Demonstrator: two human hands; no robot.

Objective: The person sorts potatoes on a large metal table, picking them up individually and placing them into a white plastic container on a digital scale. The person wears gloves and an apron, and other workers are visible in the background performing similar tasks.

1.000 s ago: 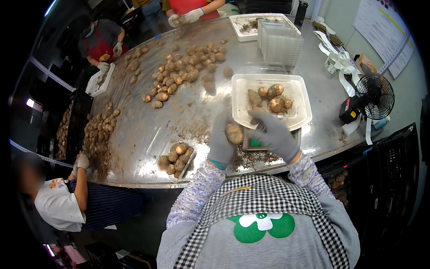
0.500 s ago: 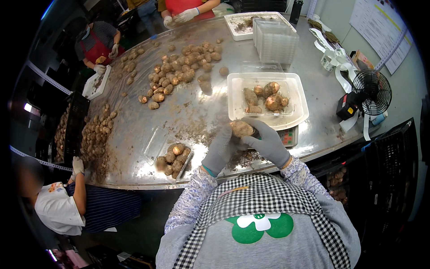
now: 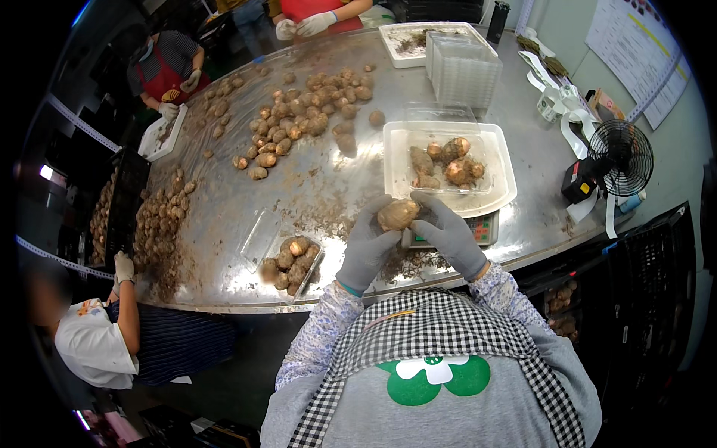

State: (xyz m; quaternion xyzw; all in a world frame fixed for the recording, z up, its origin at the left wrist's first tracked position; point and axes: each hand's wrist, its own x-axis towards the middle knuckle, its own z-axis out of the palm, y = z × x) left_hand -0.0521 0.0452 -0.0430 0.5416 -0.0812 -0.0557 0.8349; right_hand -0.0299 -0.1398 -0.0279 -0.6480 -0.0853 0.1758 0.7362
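A brown, hairy taro (image 3: pixel 398 215) is held between my two grey-gloved hands, just above the table's near edge. My left hand (image 3: pixel 364 250) closes around its left side, and my right hand (image 3: pixel 455 237) grips its right end with fingertips and thumb. Just beyond them, a white tray (image 3: pixel 507 168) rests over a scale (image 3: pixel 485 228) with coloured keys. In that tray a clear plastic box (image 3: pixel 487 179) with its lid open contains several taros (image 3: pixel 457 170). To the left of my hands, another clear box (image 3: pixel 308 282) is filled with smaller taros (image 3: pixel 291 261).
A large taro heap (image 3: pixel 306 108) covers the far middle of the metal table, with another pile (image 3: pixel 160 224) at left. Stacked clear boxes (image 3: pixel 464 71) stand at the back right, near a black fan (image 3: pixel 621 155). Co-workers with gloved hands stand around the far and left edges.
The taro has shifted slightly left and turned in my hands. My right hand's fingers have moved up along its right end, uncovering more of the scale.
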